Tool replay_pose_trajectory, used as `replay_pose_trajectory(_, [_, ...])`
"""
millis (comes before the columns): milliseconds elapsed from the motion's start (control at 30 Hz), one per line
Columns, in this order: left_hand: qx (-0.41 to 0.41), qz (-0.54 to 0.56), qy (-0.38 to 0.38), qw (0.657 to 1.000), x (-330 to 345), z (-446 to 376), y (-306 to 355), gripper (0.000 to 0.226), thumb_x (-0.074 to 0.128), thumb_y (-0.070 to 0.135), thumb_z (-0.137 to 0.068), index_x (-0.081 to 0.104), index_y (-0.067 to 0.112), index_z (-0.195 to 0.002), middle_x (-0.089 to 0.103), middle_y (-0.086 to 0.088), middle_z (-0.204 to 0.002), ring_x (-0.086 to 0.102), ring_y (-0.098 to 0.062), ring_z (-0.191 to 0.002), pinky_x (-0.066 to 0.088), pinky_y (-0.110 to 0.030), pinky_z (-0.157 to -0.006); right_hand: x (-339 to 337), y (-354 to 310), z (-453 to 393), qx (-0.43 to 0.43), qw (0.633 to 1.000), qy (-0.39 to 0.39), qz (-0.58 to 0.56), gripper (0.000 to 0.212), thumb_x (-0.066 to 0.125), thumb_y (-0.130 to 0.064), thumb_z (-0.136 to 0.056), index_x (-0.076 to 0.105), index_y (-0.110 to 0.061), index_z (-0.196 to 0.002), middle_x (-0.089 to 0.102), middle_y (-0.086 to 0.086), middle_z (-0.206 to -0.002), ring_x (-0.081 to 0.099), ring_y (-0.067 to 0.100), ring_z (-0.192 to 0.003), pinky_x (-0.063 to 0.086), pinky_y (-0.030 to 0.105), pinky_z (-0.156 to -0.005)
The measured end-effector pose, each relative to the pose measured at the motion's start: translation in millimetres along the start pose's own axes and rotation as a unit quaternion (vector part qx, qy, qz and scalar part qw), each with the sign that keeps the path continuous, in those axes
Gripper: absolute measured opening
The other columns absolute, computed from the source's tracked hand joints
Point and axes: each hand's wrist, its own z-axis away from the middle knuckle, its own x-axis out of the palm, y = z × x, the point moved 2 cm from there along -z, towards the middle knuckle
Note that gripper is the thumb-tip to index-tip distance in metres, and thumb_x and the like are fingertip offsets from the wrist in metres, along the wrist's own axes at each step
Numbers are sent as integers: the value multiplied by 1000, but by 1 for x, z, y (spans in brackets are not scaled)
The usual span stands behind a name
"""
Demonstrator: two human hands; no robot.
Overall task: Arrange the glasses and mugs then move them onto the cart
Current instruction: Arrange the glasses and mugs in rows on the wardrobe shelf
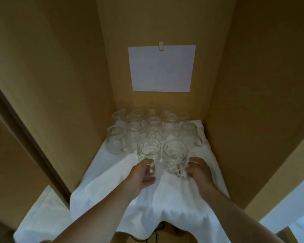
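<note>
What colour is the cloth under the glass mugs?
White. The cloth is plain and wrinkled, without any pattern, seen best in the head view.

We look down into a tan wooden alcove (pixel 60 85) whose shelf is draped with a white cloth (pixel 174 204). Our left hand (pixel 142 174) grips the handle of the left front mug (pixel 148 151). Our right hand (pixel 199 170) curls at the handle of the right front mug (pixel 175 155), just beside the first. Behind them crowd more clear glass mugs (pixel 153 127). A white paper sheet (pixel 161 68) hangs clipped on the back wall.
</note>
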Motion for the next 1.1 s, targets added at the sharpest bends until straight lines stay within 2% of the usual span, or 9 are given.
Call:
replay_pose_trajectory(133, [4,-63,13,998,-15,10,-1,46,80,44,-83,69,11,-113,67,-15,-108,69,-35,-90,61,-42,-83,6,-8,-17,-28,990,-136,26,78,77,11,-64,54,-27,-128,59,-6,-121,60,16,-110,51,23,-67])
replay_pose_trajectory(300, [66,-95,107,988,-35,8,9,26,67,19,-96,59,9,-119,62,-14,-110,62,-27,-91,56,-38,-82,21,-4,-39,-55,957,-215,189,38,96,-14,-59,65,-21,-80,68,-6,-77,68,20,-86,52,24,-68])
replay_pose_trajectory(367, [72,-121,99,985,-41,-2,14,47,73,5,-86,55,9,-130,62,-12,-110,59,-24,-90,50,-33,-80,20,-2,-40,-44,959,-213,184,42,91,-8,-70,64,-25,-97,70,-6,-93,69,16,-91,54,23,-73])
replay_pose_trajectory(467, [102,-208,67,971,-31,-19,27,93,89,24,-52,52,23,-137,62,-2,-128,62,-20,-112,53,-35,-98,12,-3,-40,-29,962,-223,156,60,93,-12,-68,59,-28,-116,70,-6,-108,68,5,-94,52,17,-72])
replay_pose_trajectory(567, [142,-267,63,951,-16,-35,33,100,88,43,-35,53,35,-129,65,6,-125,63,-18,-114,53,-39,-102,15,-5,-44,-19,961,-221,165,71,99,-18,-58,60,-29,-117,71,-5,-109,69,7,-96,56,24,-79])
replay_pose_trajectory(667, [184,-266,63,944,-13,-49,32,97,92,39,-31,48,40,-117,65,7,-120,64,-18,-112,55,-42,-98,17,10,-60,-4,972,-208,113,101,104,-39,-15,70,-19,-108,76,4,-103,73,25,-99,58,49,-91])
replay_pose_trajectory(733, [204,-275,57,938,-14,-49,31,99,93,37,-31,45,37,-118,65,7,-120,64,-16,-112,56,-42,-97,19,1,-52,-7,972,-210,109,87,102,-24,-20,73,-15,-101,77,6,-97,74,22,-93,61,42,-83])
replay_pose_trajectory(833, [224,-308,66,922,-13,-42,38,102,94,40,-33,45,29,-122,63,10,-116,63,-11,-108,54,-30,-92,18,-11,-40,10,972,-215,91,52,85,19,-59,69,-2,-104,73,12,-94,72,6,-68,55,21,-55])
replay_pose_trajectory(1100, [284,-653,75,698,-17,-23,73,96,85,38,-42,45,16,-127,55,-5,-110,60,-27,-95,49,-32,-73,16,-13,-43,-5,971,-219,93,52,81,24,-61,69,-9,-99,73,-1,-82,70,0,-63,52,16,-54])
